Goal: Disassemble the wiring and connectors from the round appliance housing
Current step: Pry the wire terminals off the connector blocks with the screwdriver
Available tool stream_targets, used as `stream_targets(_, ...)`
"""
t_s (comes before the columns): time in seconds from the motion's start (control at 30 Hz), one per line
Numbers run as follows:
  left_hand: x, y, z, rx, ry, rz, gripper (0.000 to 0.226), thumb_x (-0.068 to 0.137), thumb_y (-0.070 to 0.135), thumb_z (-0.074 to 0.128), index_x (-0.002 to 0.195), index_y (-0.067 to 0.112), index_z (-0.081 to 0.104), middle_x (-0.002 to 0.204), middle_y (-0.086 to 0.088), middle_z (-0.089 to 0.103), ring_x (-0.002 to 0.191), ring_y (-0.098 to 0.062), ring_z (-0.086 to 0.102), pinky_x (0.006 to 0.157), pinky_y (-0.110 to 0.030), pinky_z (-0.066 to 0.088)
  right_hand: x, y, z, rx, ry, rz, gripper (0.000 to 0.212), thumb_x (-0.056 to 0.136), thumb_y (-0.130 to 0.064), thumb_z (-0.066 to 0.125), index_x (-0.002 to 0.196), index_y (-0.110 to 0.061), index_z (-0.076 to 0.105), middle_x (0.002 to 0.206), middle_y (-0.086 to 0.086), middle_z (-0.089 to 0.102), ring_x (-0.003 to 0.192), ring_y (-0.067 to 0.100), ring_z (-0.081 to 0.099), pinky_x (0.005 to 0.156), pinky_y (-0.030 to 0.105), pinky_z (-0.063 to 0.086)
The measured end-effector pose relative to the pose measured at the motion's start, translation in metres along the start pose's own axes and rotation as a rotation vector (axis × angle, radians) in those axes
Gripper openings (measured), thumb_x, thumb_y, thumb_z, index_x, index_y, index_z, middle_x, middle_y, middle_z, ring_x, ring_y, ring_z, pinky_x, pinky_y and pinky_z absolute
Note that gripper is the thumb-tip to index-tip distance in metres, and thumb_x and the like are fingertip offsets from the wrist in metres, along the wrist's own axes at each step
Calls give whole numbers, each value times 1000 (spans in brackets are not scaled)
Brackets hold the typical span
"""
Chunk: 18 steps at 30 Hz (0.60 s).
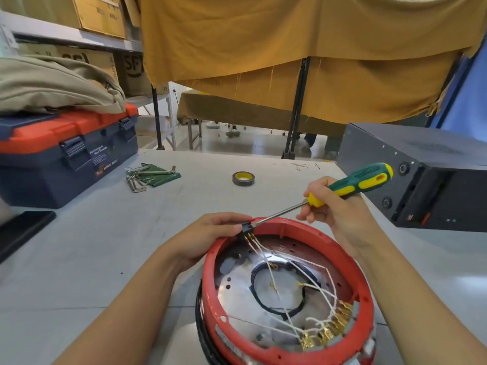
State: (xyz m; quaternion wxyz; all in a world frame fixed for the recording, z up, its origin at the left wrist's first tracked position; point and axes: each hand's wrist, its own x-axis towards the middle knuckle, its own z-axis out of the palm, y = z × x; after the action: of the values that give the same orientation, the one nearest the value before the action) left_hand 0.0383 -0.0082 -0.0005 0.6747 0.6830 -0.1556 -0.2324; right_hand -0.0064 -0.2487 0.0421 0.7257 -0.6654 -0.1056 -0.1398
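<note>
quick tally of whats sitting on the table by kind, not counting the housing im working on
toolbox: 1
hex key set: 1
tape roll: 1
dark metal box: 1
black flat item at the left edge: 1
folded beige cloth, lying on the toolbox: 1
total: 6

The screwdriver is in the right hand, not on the table.

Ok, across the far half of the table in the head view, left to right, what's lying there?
Toolbox → hex keys → tape roll → screwdriver handle in the right hand → black metal box.
</note>
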Motion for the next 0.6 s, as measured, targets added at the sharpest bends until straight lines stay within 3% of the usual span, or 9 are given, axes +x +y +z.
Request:
stream_targets(0.1, 3, -3, 1, -47, -88, -14, 33, 83, 11, 59, 115, 11, 66, 116, -16, 66, 108, -33, 62, 96, -39, 49, -3, 4, 1, 15, 1, 14, 14, 77, -22, 63, 65, -14, 62, 55, 16, 63, 45, 25, 60, 53, 30, 53)
stream_targets(0.23, 7, -10, 2, -113, -210, -20, 39, 81, 15, 60, 119, 7, 64, 122, -17, 63, 115, -33, 58, 102, -39, 45, -16, 11, -4, 33, 102, -6, 27, 88, -10, 56, 62, -15, 59, 48, 8, 54, 39, 16, 51, 63, 44, 55)
stream_targets(0.4, 9, -13, 2, -93, -214, 6, 36, 81, 19, 59, 116, 12, 67, 121, -13, 65, 115, -29, 60, 98, -34, 48, -27, 13, -3, 78, 216, -30, 43, 92, 1, 45, 55, -15, 56, 47, 4, 41, 38, 11, 37, 55, 35, 56)
stream_targets(0.6, 9, -14, 3, -91, -199, 21, 36, 81, 17, 56, 115, 10, 68, 118, -13, 66, 112, -28, 61, 96, -33, 50, -30, 16, -2, 20, 205, -43, 32, 83, -4, 51, 54, -18, 55, 55, -1, 47, 40, 10, 40, 55, 40, 57)
